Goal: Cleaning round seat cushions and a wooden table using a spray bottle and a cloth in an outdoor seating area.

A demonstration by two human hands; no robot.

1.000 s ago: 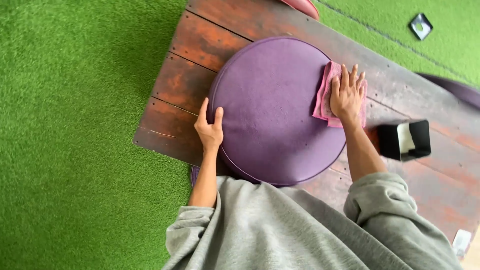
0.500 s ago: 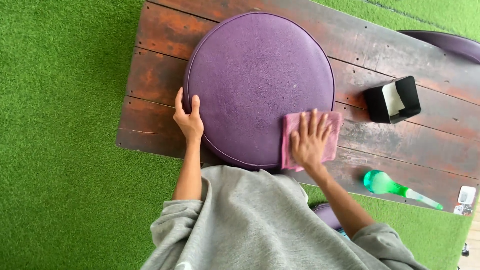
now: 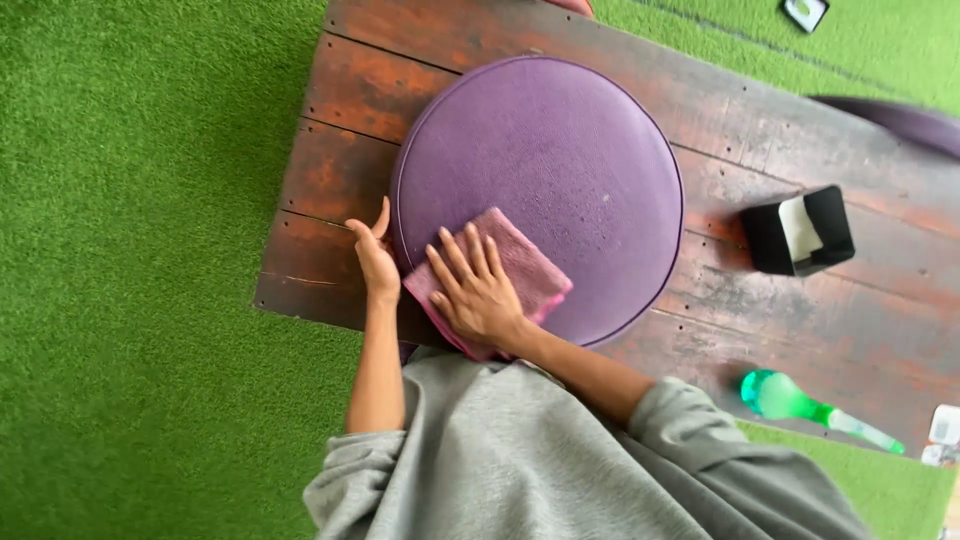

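Note:
A round purple cushion lies on a dark wooden table. My right hand presses flat, fingers spread, on a folded pink cloth at the cushion's near left part. My left hand grips the cushion's left rim just beside the cloth, thumb up along the edge. Grey sleeves cover both of my upper arms.
A black box holder with white paper stands on the table to the right. A green spray bottle lies near the table's near right edge. Green artificial turf surrounds the table. Another purple cushion edge shows at far right.
My right hand has swept the pink cloth from the cushion's right side, along the near edge, over to its left beside my left hand. The left hand stays on the rim.

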